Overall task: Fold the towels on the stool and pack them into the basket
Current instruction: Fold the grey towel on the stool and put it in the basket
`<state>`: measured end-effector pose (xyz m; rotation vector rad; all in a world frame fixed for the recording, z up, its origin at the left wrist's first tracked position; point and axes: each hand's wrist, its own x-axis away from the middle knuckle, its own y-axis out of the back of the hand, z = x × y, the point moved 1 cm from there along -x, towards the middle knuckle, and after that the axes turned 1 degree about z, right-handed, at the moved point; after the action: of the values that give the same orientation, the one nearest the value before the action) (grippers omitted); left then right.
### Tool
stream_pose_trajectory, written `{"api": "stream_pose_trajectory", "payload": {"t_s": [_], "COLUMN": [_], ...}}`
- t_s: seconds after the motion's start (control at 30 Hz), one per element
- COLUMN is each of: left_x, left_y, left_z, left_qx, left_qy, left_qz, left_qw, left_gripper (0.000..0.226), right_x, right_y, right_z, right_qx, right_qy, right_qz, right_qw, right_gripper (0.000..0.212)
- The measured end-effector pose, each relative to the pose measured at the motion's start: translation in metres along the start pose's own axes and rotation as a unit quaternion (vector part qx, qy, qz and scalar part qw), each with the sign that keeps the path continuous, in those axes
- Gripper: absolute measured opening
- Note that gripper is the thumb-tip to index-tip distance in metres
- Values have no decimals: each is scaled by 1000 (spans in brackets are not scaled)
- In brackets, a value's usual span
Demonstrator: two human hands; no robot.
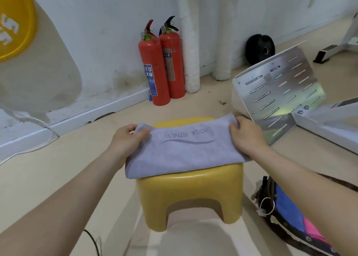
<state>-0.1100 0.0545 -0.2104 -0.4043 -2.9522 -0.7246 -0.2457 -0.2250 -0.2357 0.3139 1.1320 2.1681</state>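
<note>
Stool (189, 188): yellow plastic, standing on the floor.
Towel (184, 151): grey, printed "YOGA FITNESS"; lies folded flat on the stool top, both ends overhanging.
Left hand (126, 139): fingers clenched on the towel's far left corner.
Right hand (246, 133): fingers grasping the towel's far right corner.
Basket (268, 190): dark-rimmed, on the floor right of the stool; holds blue and pink cloth.
Fire extinguishers (155, 68): two, red, behind the stool at the wall.
</note>
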Motion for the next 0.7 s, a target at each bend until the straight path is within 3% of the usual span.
{"api": "stream_pose_trajectory", "payload": {"t_s": [0.07,0.13,0.2,0.3,0.57,0.63,0.7], "left_x": [1,2,5,15,37,46,49], "left_y": [0,2,2,-8,-11,-11,-10], "left_z": [-3,-2,4,14,5,1,-4], "left_qx": [-14,-17,-24,1,-75,-146,-278], "left_qy": [-8,4,16,30,49,36,-11], "left_qz": [0,-1,-9,7,108,133,104], "left_qw": [1000,1000,1000,1000,990,980,955], "left_gripper": [18,25,26,24,23,21,24], "right_x": [-1,-1,-1,4,24,31,33], "right_y": [-3,-6,-8,-9,23,35,42], "right_z": [-1,-2,-1,-1,-24,-24,-19], "right_qx": [10,8,-85,-296,-217,-196,-195], "right_qy": [39,31,-28,-130,-166,-156,-139], "right_qz": [-37,-12,73,213,307,296,250], "right_qw": [999,999,993,922,912,922,938], "right_gripper": [16,32,42,43,37,38,39]}}
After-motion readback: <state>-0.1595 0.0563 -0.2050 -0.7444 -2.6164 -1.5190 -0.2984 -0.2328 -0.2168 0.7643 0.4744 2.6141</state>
